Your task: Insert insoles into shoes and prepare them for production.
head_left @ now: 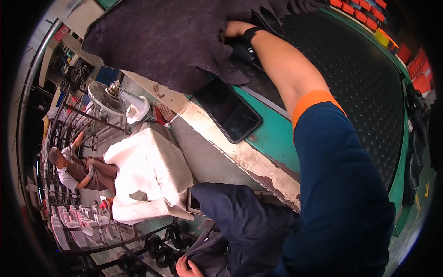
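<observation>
My right hand (236, 29) reaches up to a large dark brown sheet of leather (161, 44) with ragged edges. A black band (251, 33) circles the wrist. The leather hides the fingers, so what they hold or touch cannot be seen. Only part of my left hand (188, 267) shows at the bottom edge; its fingers lie on dark grey cloth, with nothing visible in them. A black phone (228, 111) lies on the green and worn cream edge of the machine table, below the leather.
A black studded surface (355, 69) in a green frame spreads at the right, with orange boxes (367, 16) beyond. At the left are a white-covered block (150, 173), a fan (108, 98), a seated person (76, 168) and racks with white pieces (78, 226).
</observation>
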The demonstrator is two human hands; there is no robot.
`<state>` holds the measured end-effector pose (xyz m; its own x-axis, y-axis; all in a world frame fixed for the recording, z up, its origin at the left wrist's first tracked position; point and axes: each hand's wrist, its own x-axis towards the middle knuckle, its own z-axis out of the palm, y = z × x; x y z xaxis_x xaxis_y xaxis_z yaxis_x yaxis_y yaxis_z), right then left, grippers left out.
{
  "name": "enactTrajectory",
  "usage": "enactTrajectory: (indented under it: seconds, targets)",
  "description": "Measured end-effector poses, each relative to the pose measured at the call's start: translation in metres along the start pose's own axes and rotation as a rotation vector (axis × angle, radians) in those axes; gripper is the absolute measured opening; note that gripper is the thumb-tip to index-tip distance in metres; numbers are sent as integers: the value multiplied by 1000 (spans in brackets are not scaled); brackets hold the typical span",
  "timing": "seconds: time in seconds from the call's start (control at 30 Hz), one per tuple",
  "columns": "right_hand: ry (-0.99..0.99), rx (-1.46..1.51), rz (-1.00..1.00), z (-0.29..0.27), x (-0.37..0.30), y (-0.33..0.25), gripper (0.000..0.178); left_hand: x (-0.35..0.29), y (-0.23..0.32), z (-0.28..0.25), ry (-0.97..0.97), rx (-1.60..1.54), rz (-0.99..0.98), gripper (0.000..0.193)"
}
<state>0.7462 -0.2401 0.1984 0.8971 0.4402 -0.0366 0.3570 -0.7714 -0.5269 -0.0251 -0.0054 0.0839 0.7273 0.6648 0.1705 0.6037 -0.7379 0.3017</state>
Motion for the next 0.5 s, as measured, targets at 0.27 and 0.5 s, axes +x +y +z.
enactTrajectory:
  seconds: [0.27, 0.5]
  targets:
    - [539, 340, -235, -60, -61, 32, 68, 11, 4, 5, -34, -8, 1, 25]
    - [670, 681, -509, -110, -96, -52, 70, 1, -14, 6, -8, -26, -8, 27]
